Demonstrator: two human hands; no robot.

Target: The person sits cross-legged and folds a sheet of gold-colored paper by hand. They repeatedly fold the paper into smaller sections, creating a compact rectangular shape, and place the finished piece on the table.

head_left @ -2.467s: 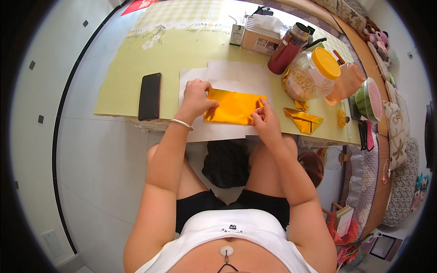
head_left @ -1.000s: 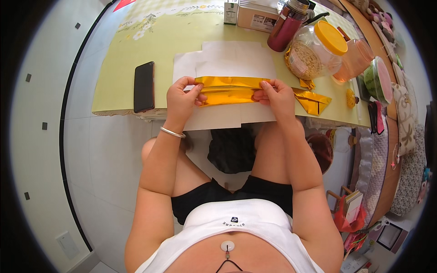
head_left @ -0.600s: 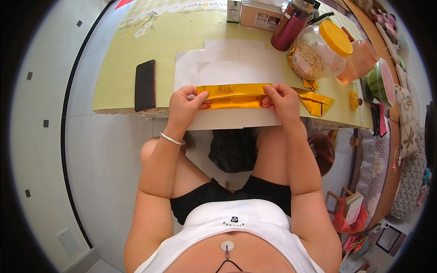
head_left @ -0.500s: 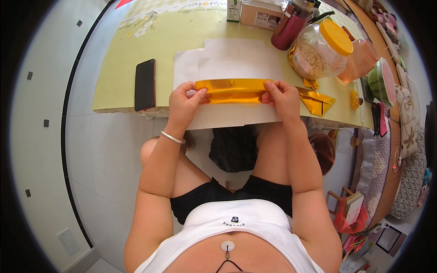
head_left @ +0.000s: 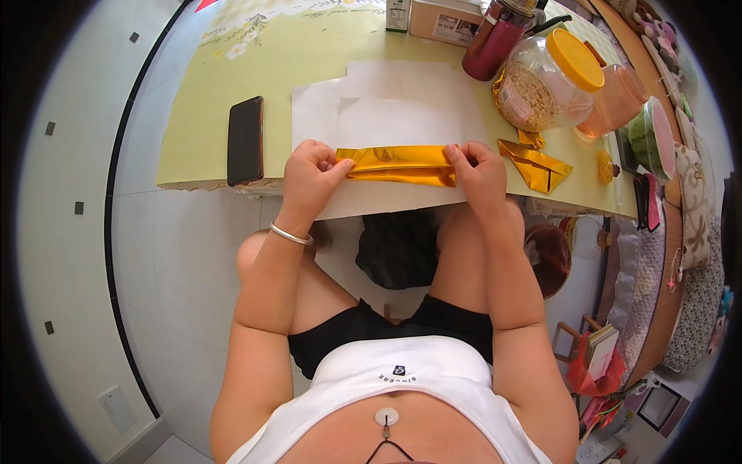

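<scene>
A shiny gold foil paper strip (head_left: pixel 398 164), creased lengthwise, stretches between my two hands just above the white sheets near the table's front edge. My left hand (head_left: pixel 311 174) pinches its left end between thumb and fingers. Its right end is gripped by my right hand (head_left: pixel 481 176), with the thumb on top. White paper sheets (head_left: pixel 417 81) overlap on the table beneath and beyond the strip. Just right of my right hand lies a folded gold foil piece (head_left: pixel 539 168) with a pointed shape. The undersides of the strip and my curled fingertips are partly hidden.
A black phone (head_left: pixel 246 141) lies at left on the green tablecloth (head_left: pixel 202 116). To the right stand a clear jar with a yellow lid (head_left: pixel 533 89), a dark red bottle (head_left: pixel 495 46), a pinkish container (head_left: pixel 614 100) and a cut watermelon (head_left: pixel 649 139). A cardboard box (head_left: pixel 444 22) sits behind.
Both hands have brought the gold strip slightly nearer to me. Its lower fold now tilts down toward the right, and my right thumb lies further over its end.
</scene>
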